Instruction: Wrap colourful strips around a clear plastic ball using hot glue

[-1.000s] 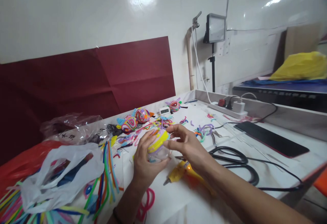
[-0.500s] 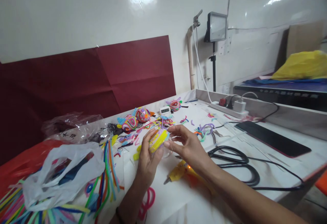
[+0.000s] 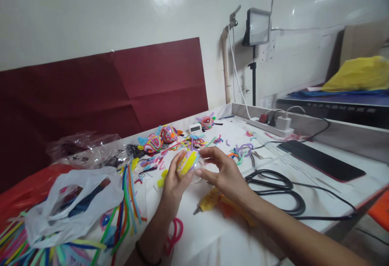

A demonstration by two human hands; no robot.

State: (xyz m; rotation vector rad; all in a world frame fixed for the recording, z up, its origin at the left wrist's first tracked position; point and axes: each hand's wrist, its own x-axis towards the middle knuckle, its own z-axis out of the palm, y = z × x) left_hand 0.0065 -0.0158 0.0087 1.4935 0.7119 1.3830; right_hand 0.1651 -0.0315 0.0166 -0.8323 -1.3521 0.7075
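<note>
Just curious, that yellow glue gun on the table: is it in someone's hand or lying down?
Lying down. The glue gun rests on the table; both hands hold a clear ball.

The clear plastic bag [image 3: 79,152] at the left of the worktop [image 3: 306,185] carries a few dark handwritten characters, too blurred to read. The small white digital timer [image 3: 195,128] near the back wall shows a display whose digits cannot be made out.
</note>
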